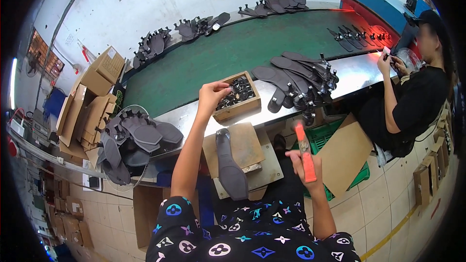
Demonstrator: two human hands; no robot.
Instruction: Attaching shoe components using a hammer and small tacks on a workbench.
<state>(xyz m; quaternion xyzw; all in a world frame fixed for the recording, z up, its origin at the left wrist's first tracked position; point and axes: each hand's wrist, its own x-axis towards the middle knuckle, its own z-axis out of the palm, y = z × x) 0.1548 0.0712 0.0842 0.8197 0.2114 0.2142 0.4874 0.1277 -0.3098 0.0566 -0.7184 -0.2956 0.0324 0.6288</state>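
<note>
— At the work station, head view: where does each hand stand?

— Left hand (212, 93) is raised over the near corner of the small wooden box (238, 95), fingers curled and pinched together at the tips. Whether a small part sits between them cannot be told at this size. Right hand (305, 161) is lower, to the right, closed around an orange-handled tool (306, 153) held roughly upright.

— Contents of the box?

— Small dark metal fittings, heaped loosely. The box rests on the bare metal edge of the bench (359, 70), just beside the green conveyor belt (233, 53).

— Position of the workpiece?

— One dark grey shoe sole (229, 164) lies flat on a brown board (242, 146) directly before the person, between the two forearms, its narrow end pointing toward the box. Neither hand touches it.

— Other stock?

— A stack of similar soles with straps (301, 80) lies to the right of the box on the bench edge. A second heap (133, 140) rests on the left. More groups lie along the far side of the belt (279, 0).

— Surroundings?

— A green crate (323, 136) with a cardboard sheet (342, 155) stands on the tiled floor to the right. Flattened cartons (90, 102) are piled at left. A co-worker in black (417, 102) sits at far right, both hands occupied at the bench.
</note>
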